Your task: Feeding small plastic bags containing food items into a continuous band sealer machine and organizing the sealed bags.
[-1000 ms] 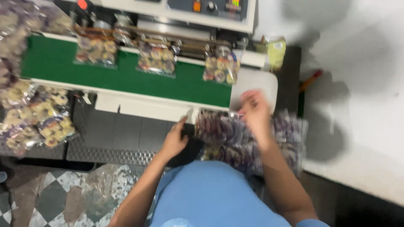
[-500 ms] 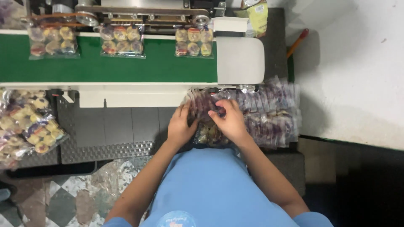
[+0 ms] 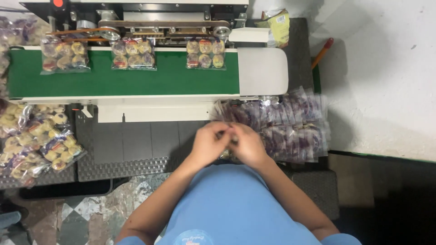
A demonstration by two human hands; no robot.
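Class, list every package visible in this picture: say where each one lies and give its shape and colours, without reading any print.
Three clear flat bags of round yellow and purple pieces: spaced along the green belt.
Heap of similar clear bags: left, below the belt.
Row of purple-tinted clear bags: right of both hands.
Yellow-green pouch: top, beside the machine.

Stacked sealed packets (image 3: 290, 124) crowd the right; grey platform (image 3: 136, 140) leftward lies open.
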